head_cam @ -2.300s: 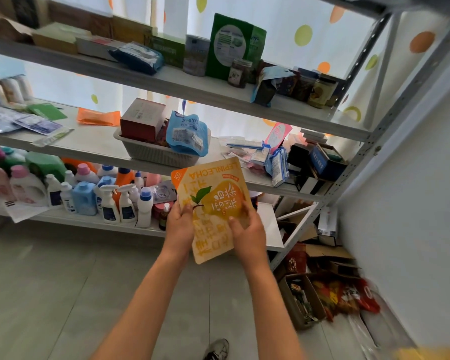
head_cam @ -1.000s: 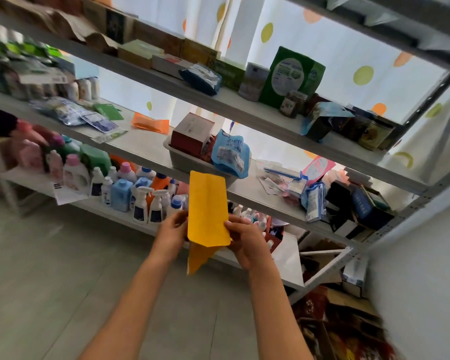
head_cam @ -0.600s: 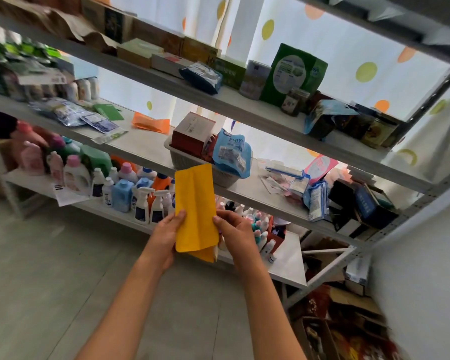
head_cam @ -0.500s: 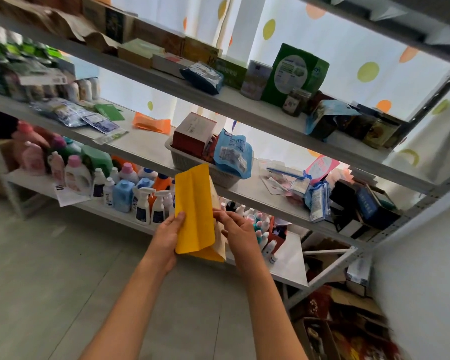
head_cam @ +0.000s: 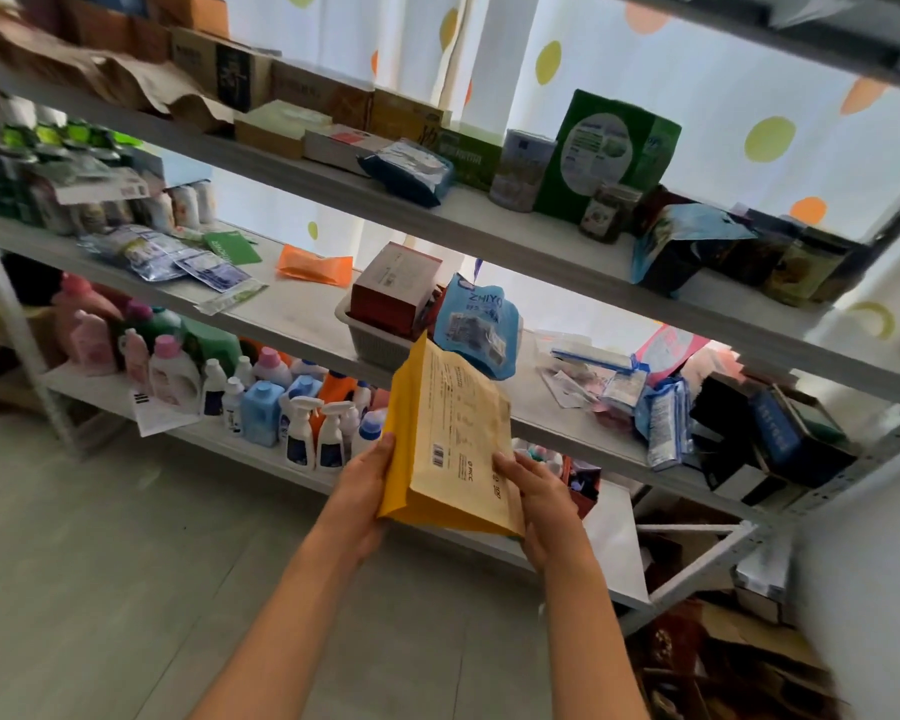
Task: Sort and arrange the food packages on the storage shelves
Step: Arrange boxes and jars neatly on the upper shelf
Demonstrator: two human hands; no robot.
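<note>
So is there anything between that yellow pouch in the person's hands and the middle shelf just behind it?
Partly. The yellow flat pouch, gripped by the left hand and right hand, sits right in front of a grey plastic basket and a blue bag. Bare shelf board shows to the basket's left.

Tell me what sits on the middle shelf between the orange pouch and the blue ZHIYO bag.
In the head view, a grey basket with a red box in it sits between the orange pouch and the blue ZHIYO bag, which leans at the basket's right end.
</note>
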